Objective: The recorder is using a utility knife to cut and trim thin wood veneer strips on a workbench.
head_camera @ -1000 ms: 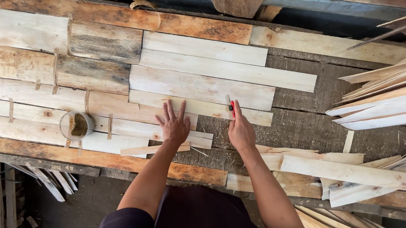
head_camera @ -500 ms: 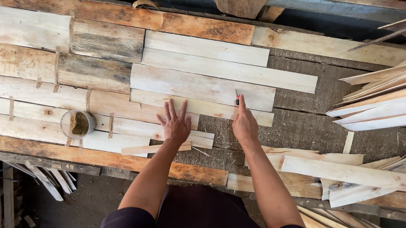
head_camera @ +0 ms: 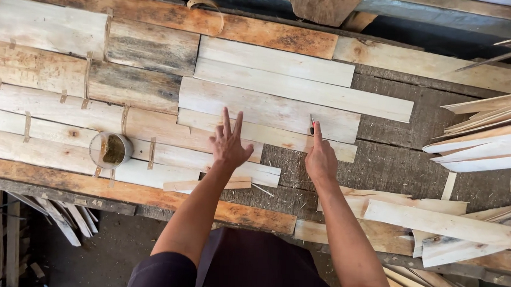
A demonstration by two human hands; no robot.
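Best done with both palms kept low and flat. Left hand (head_camera: 230, 143) spread wide, fingers released, resting on the pale slat (head_camera: 256, 133) at the near edge of the laid row, gripping nothing. Right hand (head_camera: 321, 159) just off at 3 o'clock from the left, forefinger stretched toward 12 o'clock along the same slat, with a small dark tool (head_camera: 311, 124) at the fingertip, possibly a pencil or nail; hard to tell from this height whether pinched or merely touched. 4 pale slats stacked edge to edge in the middle of the workbench (head_camera: 384, 163), the nearest one under both hands, its right end stopping short of the wider slat (head_camera: 269, 109) just beyond at 12 o'clock. Worth pressing evenly with the open left palm so the slat stays tight against its neighbour, leaving no gap along the seam, while steering the dark tool with the right forefinger only. Worth checking the left ends too, since these butt against older, darker boards (head_camera: 135, 86) at 9 o'clock joined by thin strips. Small round tin (head_camera: 111, 149) of something brownish sitting at 9 o'clock from the left hand, well apart, within easy reach. Loose thin sliver (head_camera: 205, 185) lying just below the left wrist at 6 o'clock, liable to catch a sleeve. Heap of spare slats (head_camera: 492, 137) at 3 o'clock, well clear of both hands.
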